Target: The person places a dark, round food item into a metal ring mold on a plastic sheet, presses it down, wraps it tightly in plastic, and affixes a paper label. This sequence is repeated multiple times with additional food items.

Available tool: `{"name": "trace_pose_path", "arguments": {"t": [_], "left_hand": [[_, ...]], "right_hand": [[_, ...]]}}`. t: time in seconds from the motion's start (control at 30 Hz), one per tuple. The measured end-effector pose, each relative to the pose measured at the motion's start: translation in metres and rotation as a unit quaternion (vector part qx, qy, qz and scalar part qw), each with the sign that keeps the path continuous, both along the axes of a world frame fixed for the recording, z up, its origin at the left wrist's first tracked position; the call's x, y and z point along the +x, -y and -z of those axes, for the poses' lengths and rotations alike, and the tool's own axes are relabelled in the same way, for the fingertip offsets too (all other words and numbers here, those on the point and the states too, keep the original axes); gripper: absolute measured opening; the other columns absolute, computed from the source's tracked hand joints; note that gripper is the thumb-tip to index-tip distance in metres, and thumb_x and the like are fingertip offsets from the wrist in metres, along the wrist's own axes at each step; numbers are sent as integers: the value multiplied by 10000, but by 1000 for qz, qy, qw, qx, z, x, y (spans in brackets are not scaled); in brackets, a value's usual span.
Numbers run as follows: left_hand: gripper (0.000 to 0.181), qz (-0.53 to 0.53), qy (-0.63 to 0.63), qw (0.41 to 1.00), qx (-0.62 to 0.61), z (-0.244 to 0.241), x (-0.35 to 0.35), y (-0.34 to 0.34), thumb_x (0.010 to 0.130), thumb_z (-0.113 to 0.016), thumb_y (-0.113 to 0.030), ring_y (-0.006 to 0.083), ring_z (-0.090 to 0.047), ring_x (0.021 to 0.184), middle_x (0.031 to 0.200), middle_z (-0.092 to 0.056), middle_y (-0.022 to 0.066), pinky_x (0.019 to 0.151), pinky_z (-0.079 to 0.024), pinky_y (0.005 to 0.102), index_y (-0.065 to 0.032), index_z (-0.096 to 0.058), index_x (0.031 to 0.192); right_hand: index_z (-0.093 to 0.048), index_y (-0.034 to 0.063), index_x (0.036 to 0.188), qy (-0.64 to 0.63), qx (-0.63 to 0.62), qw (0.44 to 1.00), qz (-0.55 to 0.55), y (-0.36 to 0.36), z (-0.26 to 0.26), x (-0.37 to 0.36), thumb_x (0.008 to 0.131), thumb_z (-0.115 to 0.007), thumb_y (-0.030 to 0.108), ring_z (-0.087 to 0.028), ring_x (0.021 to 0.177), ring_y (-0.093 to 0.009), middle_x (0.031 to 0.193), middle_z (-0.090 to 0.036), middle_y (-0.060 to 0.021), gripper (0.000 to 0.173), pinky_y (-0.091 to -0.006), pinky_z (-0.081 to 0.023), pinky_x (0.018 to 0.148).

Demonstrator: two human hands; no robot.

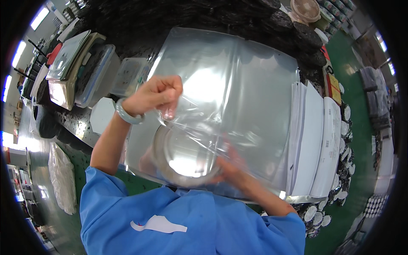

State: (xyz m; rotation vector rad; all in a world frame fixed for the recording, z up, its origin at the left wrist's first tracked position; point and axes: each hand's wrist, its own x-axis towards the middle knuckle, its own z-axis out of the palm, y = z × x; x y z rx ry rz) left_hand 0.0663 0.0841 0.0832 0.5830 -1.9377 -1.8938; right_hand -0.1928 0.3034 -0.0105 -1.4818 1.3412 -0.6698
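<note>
My left hand (164, 98), a pale dotted band around its wrist, is raised with its fingers closed on the edge of a clear plastic film (197, 137), perhaps a bag. Creased and shiny, the film stretches from those fingers toward my right hand (234, 165). That hand is motion-blurred, beside the right rim of a pale ring-shaped object (161, 153) at the near table edge; its grip is unclear. Film partly covers the ring, and I cannot tell whether the ring is inside it. Beneath lies a broad stack of clear plastic sheets or bags (261, 92).
White papers (309, 140) and a printed white packet (328, 146) lie on the right. Lidded plastic boxes (98, 76) and a white octagonal card (103, 115) are at left. Black-wrapped bundles (191, 14) line the back. A fan (305, 9) is at far right.
</note>
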Motion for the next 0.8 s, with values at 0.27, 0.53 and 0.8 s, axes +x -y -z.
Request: {"name": "trace_pose_path", "arguments": {"t": [0.27,0.53,0.8], "left_hand": [[286,161,325,930,61,80,53,24,977,-628,-338,65,-651,688,743,-702,23,592,-485,195,-61,-653,907],[438,10,176,941,290,148,95,-25,1030,-531,-337,242,-683,1061,1191,-672,173,896,-572,334,14,-554,1292],[351,-182,240,950,88,124,106,-61,1019,-550,-226,163,-684,955,1100,-709,118,831,-549,284,4,-610,1277]], "right_hand": [[-208,121,1559,120,-232,952,162,90,65,-41,777,-803,246,-429,1362,-345,1533,-303,-183,990,-486,-520,938],[-452,45,1440,-170,-67,975,-125,-69,72,-34,999,-516,285,-482,1320,-300,1437,-504,-160,507,-484,-318,1131],[-584,25,1324,-419,-16,905,66,75,-1,-158,960,-608,242,-586,1198,-379,1302,-622,-193,424,-446,-437,1040]]}}
